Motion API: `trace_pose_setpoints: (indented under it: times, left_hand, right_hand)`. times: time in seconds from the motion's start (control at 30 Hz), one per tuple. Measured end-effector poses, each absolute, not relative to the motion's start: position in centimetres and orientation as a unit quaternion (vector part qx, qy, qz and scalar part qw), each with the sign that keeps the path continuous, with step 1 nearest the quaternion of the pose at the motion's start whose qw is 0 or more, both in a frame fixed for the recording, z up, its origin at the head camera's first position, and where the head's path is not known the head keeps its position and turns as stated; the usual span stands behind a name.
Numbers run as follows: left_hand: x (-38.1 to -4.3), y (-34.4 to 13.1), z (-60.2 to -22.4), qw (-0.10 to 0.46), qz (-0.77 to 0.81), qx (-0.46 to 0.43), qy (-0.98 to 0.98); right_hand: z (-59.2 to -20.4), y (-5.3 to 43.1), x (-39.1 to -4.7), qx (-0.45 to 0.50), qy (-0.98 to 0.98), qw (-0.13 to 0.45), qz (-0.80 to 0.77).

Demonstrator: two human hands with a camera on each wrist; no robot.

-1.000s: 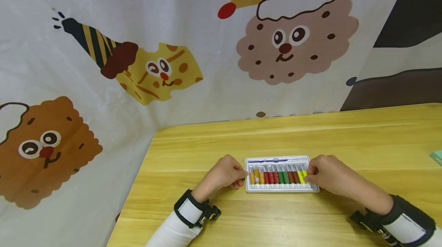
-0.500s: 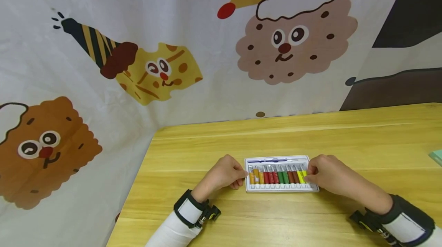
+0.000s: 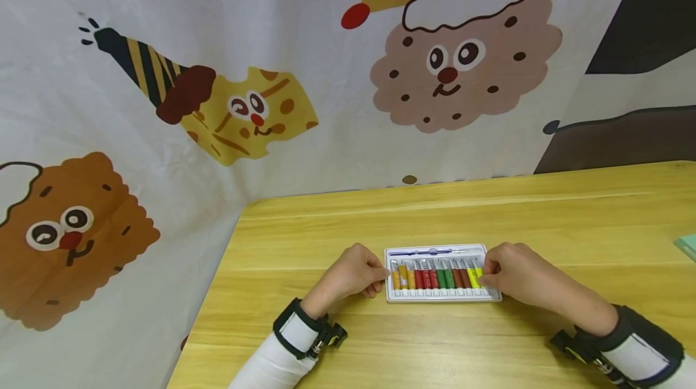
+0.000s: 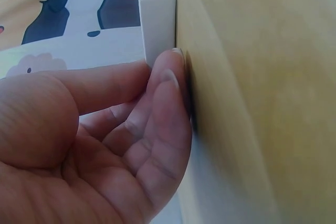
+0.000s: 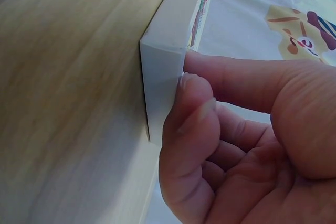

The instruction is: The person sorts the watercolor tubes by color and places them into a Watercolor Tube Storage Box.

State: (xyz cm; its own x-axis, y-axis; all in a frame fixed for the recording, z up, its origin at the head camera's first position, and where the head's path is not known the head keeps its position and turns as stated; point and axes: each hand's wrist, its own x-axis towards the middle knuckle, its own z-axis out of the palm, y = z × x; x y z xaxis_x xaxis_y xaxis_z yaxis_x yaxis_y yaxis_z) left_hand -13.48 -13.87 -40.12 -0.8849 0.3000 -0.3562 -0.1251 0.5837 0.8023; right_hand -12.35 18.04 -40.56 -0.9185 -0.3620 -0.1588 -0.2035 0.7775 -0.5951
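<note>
A shallow white box of paint tubes [image 3: 443, 300] lies flat on the wooden table. In it, a row of small tubes [image 3: 433, 279] runs from orange through red, green and brown to yellow. Above the row lies a thin blue-handled paintbrush [image 3: 415, 253]. My left hand [image 3: 353, 271] pinches the box's left end, thumb on top and curled fingers against the side wall [image 4: 157, 22]. At the right end, my right hand [image 3: 522, 274] grips likewise, its thumb covering part of the yellow tubes. Fingertips [image 5: 194, 90] touch the white end wall in the right wrist view.
Behind the table [image 3: 326, 226] hangs a white cloth [image 3: 337, 153] printed with cartoon biscuits and cheese. A pale green object [image 3: 687, 246] sits at the far right, cut off by the frame. The table's left edge slants beside the cloth.
</note>
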Motion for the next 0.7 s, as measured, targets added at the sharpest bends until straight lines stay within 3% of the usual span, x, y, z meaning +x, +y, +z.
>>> trace_pose_setpoints:
  times: [0.7]
  left_hand:
    - [-13.38, -13.77, -40.03, 0.227, 0.437, 0.057, 0.868]
  right_hand:
    - [-40.36, 18.01, -12.28, -0.156, 0.930, 0.140, -0.301]
